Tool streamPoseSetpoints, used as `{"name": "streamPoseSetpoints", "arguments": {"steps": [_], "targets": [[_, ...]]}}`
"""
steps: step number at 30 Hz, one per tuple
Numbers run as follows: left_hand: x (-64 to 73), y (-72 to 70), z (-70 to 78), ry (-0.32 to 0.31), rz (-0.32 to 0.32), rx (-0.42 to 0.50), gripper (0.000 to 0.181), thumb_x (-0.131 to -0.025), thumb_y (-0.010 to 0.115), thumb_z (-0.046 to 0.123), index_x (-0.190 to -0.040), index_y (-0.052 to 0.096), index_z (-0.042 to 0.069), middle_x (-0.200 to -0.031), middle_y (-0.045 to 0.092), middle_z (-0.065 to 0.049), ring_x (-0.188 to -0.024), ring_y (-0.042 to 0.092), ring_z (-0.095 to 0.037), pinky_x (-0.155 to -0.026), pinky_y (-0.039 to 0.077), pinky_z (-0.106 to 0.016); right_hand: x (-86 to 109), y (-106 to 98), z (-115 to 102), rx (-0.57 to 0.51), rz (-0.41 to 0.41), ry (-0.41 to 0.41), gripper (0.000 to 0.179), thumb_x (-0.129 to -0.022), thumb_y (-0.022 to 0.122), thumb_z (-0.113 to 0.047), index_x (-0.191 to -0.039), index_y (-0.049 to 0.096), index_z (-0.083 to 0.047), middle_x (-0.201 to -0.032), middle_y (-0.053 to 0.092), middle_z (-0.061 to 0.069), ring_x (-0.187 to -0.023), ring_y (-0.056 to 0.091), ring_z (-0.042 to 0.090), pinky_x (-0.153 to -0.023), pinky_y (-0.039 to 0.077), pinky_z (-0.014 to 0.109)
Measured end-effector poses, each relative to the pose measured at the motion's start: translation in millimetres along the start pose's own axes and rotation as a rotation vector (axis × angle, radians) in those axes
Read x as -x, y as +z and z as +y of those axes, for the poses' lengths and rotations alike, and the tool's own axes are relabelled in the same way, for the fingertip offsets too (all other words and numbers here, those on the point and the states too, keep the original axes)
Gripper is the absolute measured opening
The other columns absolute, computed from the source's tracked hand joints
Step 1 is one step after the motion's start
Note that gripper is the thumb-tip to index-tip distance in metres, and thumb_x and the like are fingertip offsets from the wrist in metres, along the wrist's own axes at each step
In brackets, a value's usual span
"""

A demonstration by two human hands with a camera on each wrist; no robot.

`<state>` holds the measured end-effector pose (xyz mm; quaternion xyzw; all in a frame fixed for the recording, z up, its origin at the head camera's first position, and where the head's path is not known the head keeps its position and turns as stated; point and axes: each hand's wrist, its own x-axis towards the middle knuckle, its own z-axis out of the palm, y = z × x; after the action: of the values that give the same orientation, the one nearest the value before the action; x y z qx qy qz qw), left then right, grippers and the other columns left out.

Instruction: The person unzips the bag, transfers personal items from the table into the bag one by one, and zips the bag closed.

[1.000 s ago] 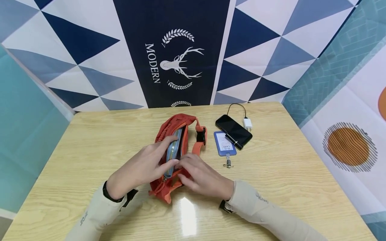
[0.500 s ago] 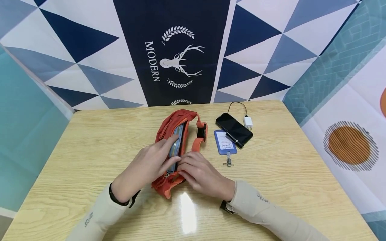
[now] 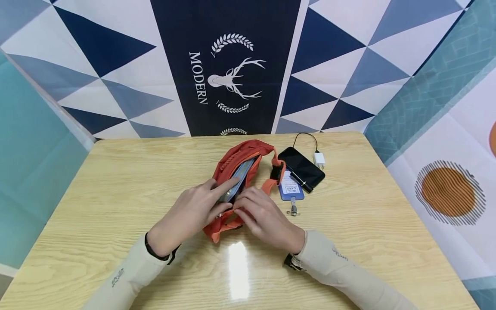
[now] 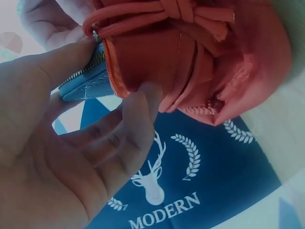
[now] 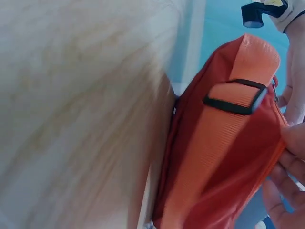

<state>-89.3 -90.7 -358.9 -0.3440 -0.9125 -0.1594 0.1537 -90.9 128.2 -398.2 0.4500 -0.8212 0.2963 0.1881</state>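
A red waist bag [image 3: 243,150] with orange straps stands with its zip opening spread, tilted on the table. Inside the opening sits a blue zip wallet [image 3: 242,170] with a metal zip, its lower part hidden in the bag. My left hand [image 3: 187,213] holds the wallet between thumb and index finger; in the left wrist view its other fingers [image 4: 136,121] touch the bag's outer side. With its fingertips, my right hand [image 3: 267,217] pinches the near edge of the opening. In the right wrist view the bag's strap side [image 5: 205,157] faces the camera.
Right of the bag lie a black phone [image 3: 304,165], a short black cylinder [image 3: 301,182], and a blue ID card holder [image 3: 290,189] with a metal clip. A white charger plug [image 3: 319,159] has a black cable. The bag's buckle strap [image 3: 277,172] overlaps the card holder.
Both hands have shifted the bag to the right and slightly away, turning it a little. Its strap now covers part of the card holder. The wallet sits lower in the opening.
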Motion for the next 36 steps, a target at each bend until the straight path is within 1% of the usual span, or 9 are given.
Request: {"name": "streamPoseSetpoints", "arguments": {"steps": [5,9,12,16,20,23,26,32,36], "targets": [[-1.9,3.1,-0.3,0.015,-0.002,0.067,0.059,-0.094,0.071,0.025,-0.147,0.048,0.016,-0.088,0.057,-0.007,-0.052,0.046,-0.01,-0.051,0.043,-0.024,1.1,-3.5,3.3,0.056,0.005,0.022,0.012,-0.094,0.066,-0.01,-0.105,0.07,-0.009,-0.109,0.064,0.0,-0.106,0.055,0.016,-0.094,0.045,0.033],[-1.4,6.0,-0.4,0.015,0.001,0.104,0.06,-0.092,0.072,0.022,-0.146,0.047,0.014,-0.09,0.059,-0.009,-0.052,0.049,-0.01,-0.051,0.045,-0.021,1.0,-7.7,6.1,0.078,0.055,0.053,0.023,-0.095,0.062,-0.009,-0.117,0.066,-0.006,-0.119,0.061,0.004,-0.112,0.055,0.018,-0.095,0.047,0.034],[-0.8,6.6,-0.8,-0.004,-0.005,0.128,0.062,-0.09,0.074,0.022,-0.144,0.045,0.011,-0.093,0.061,-0.009,-0.06,0.06,-0.014,-0.055,0.051,-0.023,0.4,-10.2,7.7,0.106,0.082,0.041,0.035,-0.092,0.061,-0.006,-0.127,0.061,-0.004,-0.13,0.057,0.01,-0.121,0.052,0.023,-0.101,0.045,0.038],[-1.0,6.3,-2.4,-0.019,-0.029,0.184,0.058,-0.09,0.076,0.023,-0.137,0.047,0.006,-0.099,0.063,-0.008,-0.077,0.067,-0.016,-0.065,0.056,-0.026,1.3,-10.3,9.3,0.154,0.069,-0.019,0.045,-0.089,0.062,-0.004,-0.135,0.057,-0.002,-0.139,0.053,0.015,-0.129,0.048,0.029,-0.106,0.042,0.042],[-2.2,5.2,-5.0,-0.028,-0.081,0.252,0.056,-0.088,0.078,0.02,-0.134,0.05,0.003,-0.109,0.064,-0.01,-0.086,0.066,-0.015,-0.07,0.055,-0.025,2.7,-9.4,10.9,0.174,0.067,-0.042,0.042,-0.095,0.06,-0.009,-0.136,0.058,-0.002,-0.14,0.055,0.016,-0.132,0.048,0.031,-0.109,0.039,0.041],[-2.2,4.8,-6.2,-0.035,-0.149,0.288,0.064,-0.086,0.079,0.01,-0.14,0.045,0.003,-0.117,0.061,-0.011,-0.09,0.063,-0.016,-0.071,0.054,-0.024,3.0,-8.5,11.8,0.177,0.061,-0.037,0.037,-0.099,0.058,-0.015,-0.134,0.061,-0.003,-0.138,0.057,0.015,-0.132,0.05,0.031,-0.11,0.039,0.04],[-0.9,5.4,-7.9,-0.029,-0.192,0.303,0.071,-0.085,0.076,0.0,-0.145,0.04,0.005,-0.12,0.058,-0.011,-0.091,0.061,-0.017,-0.071,0.053,-0.024,3.5,-6.8,13.7,0.186,0.047,-0.038,0.035,-0.101,0.059,-0.02,-0.131,0.063,-0.004,-0.136,0.059,0.014,-0.13,0.052,0.028,-0.108,0.042,0.039],[0.2,6.9,-11.5,0.006,-0.18,0.307,0.068,-0.086,0.067,-0.009,-0.146,0.041,0.01,-0.12,0.057,-0.007,-0.101,0.059,-0.015,-0.079,0.054,-0.027,5.3,-5.5,16.9,0.182,0.024,-0.023,0.034,-0.1,0.062,-0.026,-0.128,0.065,-0.007,-0.133,0.06,0.011,-0.127,0.053,0.023,-0.103,0.046,0.036],[-1.4,8.9,-12.1,-0.022,-0.146,0.346,0.067,-0.084,0.061,-0.013,-0.142,0.044,0.013,-0.118,0.054,-0.002,-0.093,0.056,-0.012,-0.073,0.052,-0.025,4.9,-5.7,17.8,0.165,0.027,-0.001,0.032,-0.099,0.064,-0.025,-0.125,0.066,-0.007,-0.13,0.06,0.011,-0.124,0.054,0.022,-0.099,0.049,0.035]]}}
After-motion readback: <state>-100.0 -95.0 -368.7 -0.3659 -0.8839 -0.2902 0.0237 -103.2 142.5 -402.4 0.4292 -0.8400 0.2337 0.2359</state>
